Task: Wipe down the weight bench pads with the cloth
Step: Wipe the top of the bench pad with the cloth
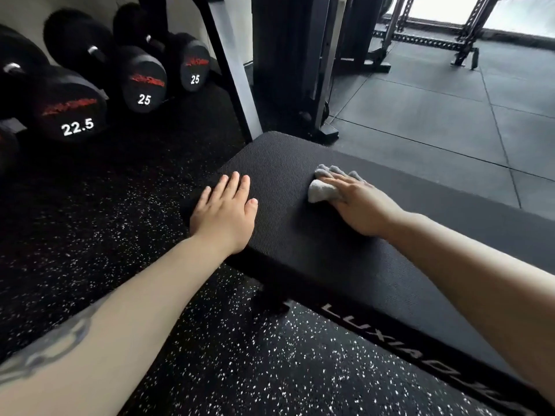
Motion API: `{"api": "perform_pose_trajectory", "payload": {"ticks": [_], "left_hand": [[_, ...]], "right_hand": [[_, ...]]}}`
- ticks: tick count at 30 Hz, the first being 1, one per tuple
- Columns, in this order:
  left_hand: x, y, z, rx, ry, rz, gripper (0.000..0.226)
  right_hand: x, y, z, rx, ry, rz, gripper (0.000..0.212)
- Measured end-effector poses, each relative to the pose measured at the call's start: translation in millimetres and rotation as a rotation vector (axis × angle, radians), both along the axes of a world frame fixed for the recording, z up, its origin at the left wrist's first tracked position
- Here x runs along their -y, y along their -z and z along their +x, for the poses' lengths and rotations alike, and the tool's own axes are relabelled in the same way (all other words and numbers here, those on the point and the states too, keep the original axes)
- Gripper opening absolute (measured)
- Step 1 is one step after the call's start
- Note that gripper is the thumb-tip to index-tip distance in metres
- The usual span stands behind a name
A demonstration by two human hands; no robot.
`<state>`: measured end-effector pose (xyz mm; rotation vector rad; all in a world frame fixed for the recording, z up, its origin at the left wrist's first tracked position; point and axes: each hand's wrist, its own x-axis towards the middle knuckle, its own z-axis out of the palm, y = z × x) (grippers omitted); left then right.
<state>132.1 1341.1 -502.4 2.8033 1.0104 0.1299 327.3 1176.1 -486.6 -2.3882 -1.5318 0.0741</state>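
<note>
A flat black bench pad (pixel 288 163) runs from the middle of the view down to the lower right. My right hand (pixel 360 202) presses a small grey cloth (pixel 322 187) flat against the pad near its far end; the cloth bunches out past my fingers. My left hand (pixel 223 216) lies palm down, fingers spread, on the pad's left edge, holding nothing.
Black dumbbells (pixel 75 109) marked 22.5 and 25 sit on a rack at the upper left. A dark machine column (pixel 288 61) stands just beyond the bench end. Speckled rubber floor (pixel 240 355) lies below, grey floor tiles (pixel 435 115) to the right, with a rack frame (pixel 462 49) at the back.
</note>
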Motion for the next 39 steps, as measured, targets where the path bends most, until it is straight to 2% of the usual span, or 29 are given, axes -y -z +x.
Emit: {"api": "perform_pose_trajectory", "payload": {"ticks": [2, 4, 7, 10, 12, 14, 17, 19, 21, 25, 29, 34, 36, 39], "left_hand": [[5.2, -1.9, -0.2, -0.011, 0.032, 0.000, 0.055], [3.1, -4.7, -1.6, -0.033, 0.043, -0.018, 0.054], [-0.7, -7.3, -3.4, -0.070, 0.081, -0.044, 0.053], [3.5, -6.2, -11.0, -0.048, 0.131, -0.035, 0.051], [7.8, -4.7, -17.2, -0.024, 0.162, -0.022, 0.051], [12.0, -3.5, -19.3, -0.022, 0.160, -0.009, 0.051], [25.4, -5.6, -7.3, -0.039, 0.174, -0.008, 0.053], [39.6, -5.5, 4.8, -0.062, 0.236, 0.006, 0.053], [47.8, -4.8, 13.1, -0.094, 0.295, 0.035, 0.053], [57.4, -8.3, 16.0, -0.064, 0.290, -0.018, 0.055], [100.3, -8.9, 29.9, -0.016, 0.410, -0.012, 0.056], [119.1, -8.9, 71.6, 0.069, 0.355, -0.067, 0.054], [116.4, -7.9, 82.2, 0.125, 0.337, -0.106, 0.054], [112.9, -1.7, 80.5, 0.197, 0.351, -0.087, 0.050]], "right_hand": [[-25.0, 8.4, -16.0, 0.028, 0.185, 0.038, 0.050], [-39.0, 12.7, -43.1, 0.007, 0.272, 0.075, 0.049], [-15.5, 8.8, -87.6, 0.005, 0.066, 0.111, 0.051], [48.3, 0.3, -115.5, 0.020, -0.145, 0.083, 0.059], [98.5, 1.1, -110.6, 0.068, -0.065, 0.056, 0.059], [125.1, 1.3, -107.5, 0.096, 0.121, 0.073, 0.058], [79.6, 9.7, -124.0, 0.091, 0.312, 0.094, 0.056], [35.0, 17.4, -141.3, 0.026, 0.359, 0.133, 0.058], [23.0, 17.8, -151.8, -0.013, 0.349, 0.178, 0.056], [95.7, 15.5, -153.7, 0.030, 0.182, 0.122, 0.062], [135.0, 8.2, -123.8, 0.027, 0.392, 0.062, 0.057], [58.2, 7.9, -72.7, -0.028, 0.614, 0.138, 0.055], [55.2, 10.0, -81.4, -0.040, 0.584, 0.163, 0.055], [114.6, 7.7, -108.4, -0.015, 0.348, 0.179, 0.055]]}}
